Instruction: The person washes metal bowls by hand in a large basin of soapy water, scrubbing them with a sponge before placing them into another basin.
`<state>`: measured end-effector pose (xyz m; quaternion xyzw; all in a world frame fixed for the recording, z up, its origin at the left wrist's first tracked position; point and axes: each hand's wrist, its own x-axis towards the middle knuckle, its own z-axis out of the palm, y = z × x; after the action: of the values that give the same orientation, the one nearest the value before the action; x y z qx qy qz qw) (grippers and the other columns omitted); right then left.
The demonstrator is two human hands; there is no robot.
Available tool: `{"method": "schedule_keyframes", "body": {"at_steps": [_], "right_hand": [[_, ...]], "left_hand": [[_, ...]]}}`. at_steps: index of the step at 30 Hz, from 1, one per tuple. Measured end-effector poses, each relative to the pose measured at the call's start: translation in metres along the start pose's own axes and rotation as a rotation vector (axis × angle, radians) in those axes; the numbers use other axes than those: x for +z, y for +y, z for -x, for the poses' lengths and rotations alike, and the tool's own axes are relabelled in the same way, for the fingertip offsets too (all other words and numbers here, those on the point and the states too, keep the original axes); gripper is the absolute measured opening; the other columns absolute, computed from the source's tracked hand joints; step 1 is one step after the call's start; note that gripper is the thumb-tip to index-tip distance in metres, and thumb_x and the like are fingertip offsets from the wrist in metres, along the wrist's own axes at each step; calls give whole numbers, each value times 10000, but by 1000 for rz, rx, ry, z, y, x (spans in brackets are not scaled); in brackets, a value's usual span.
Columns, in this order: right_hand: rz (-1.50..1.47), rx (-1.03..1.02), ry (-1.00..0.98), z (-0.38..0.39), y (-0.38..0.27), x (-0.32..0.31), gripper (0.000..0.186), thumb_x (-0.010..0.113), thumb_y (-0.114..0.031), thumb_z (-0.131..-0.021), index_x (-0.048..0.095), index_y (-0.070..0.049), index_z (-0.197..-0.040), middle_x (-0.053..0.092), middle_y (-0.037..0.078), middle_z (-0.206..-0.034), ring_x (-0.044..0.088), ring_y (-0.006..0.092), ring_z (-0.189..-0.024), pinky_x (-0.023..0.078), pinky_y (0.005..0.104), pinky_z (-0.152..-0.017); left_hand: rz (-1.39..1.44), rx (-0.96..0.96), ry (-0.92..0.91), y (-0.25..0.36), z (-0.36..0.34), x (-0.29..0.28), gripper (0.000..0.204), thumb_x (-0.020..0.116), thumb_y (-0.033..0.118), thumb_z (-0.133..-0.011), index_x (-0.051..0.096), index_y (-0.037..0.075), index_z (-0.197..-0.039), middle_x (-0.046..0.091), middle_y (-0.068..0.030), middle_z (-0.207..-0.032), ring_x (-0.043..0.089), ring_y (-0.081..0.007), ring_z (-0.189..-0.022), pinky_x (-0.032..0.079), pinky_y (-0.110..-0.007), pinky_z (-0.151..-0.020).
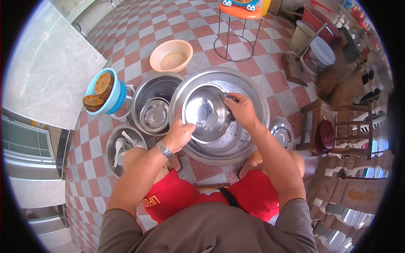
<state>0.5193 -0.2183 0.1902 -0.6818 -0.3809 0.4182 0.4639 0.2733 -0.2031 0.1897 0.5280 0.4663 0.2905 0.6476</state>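
Observation:
My left hand [179,133] grips the left rim of a shiny steel bowl [202,116], which is tilted over a wide steel basin [259,105] with wet, soapy-looking spots inside. My right hand [241,109] holds a dark grey scrubber [229,114] against the bowl's right rim, fingers curled round it. To the left, a deeper steel pot [143,86] holds steel dishes [152,116]. Lower left, a steel bowl [110,147] contains white spoons [120,145]. At the right of the basin lie steel lids or plates [282,137], partly behind my forearm.
Blue plastic basins [114,95] with stacked brown plates stand at left, near a tiled structure [50,59]. A peach basin [171,46] and orange stool [240,12] are ahead. Buckets [318,55], a dustpan [293,71] and a wooden chair [312,122] line the right side of the checkered floor.

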Motion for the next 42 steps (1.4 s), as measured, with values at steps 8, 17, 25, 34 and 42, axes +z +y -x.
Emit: {"method": "schedule_keyframes", "body": {"at_steps": [8,17,25,34,42], "right_hand": [[90,-72,-52,-9,-16,-24,314,697,-163,-841,690,40,-1081,686,117,-813,617,143,-702,499,302,-667],[395,-649,-436,25,-52,-18,198,669,-36,-797,711,-23,-991,678,157,-935,660,328,-890,525,375,-816],[158,-257,-215,29,-29,17,238,676,-143,-861,699,-10,-1057,694,188,-1033,675,333,-942,531,381,-847],[217,-658,-38,25,-21,41,181,682,-101,-834,697,-37,-1003,698,163,-991,654,355,-929,488,432,-948],[109,-451,-27,8,-20,35,210,684,-52,-858,698,-37,-1067,700,139,-1050,680,263,-1015,463,407,-1031]], "left_hand": [[154,-226,-198,42,2,-7,503,632,94,-900,456,4,-1363,601,-111,-1220,614,-208,-1101,552,-358,-889],[-239,-321,-539,75,0,-12,636,690,213,-885,424,-31,-1408,613,-127,-1223,623,-198,-1065,559,-341,-789],[-399,-208,-369,21,1,26,541,481,-4,-816,516,17,-1355,661,-104,-1002,618,-157,-900,496,-312,-773],[-321,-90,-136,14,0,32,499,471,13,-820,484,-8,-1319,636,-120,-856,590,-160,-667,470,-324,-552],[-335,-86,-175,25,-4,36,438,479,2,-875,519,-9,-1311,662,-136,-1049,615,-181,-940,498,-324,-786]]}}
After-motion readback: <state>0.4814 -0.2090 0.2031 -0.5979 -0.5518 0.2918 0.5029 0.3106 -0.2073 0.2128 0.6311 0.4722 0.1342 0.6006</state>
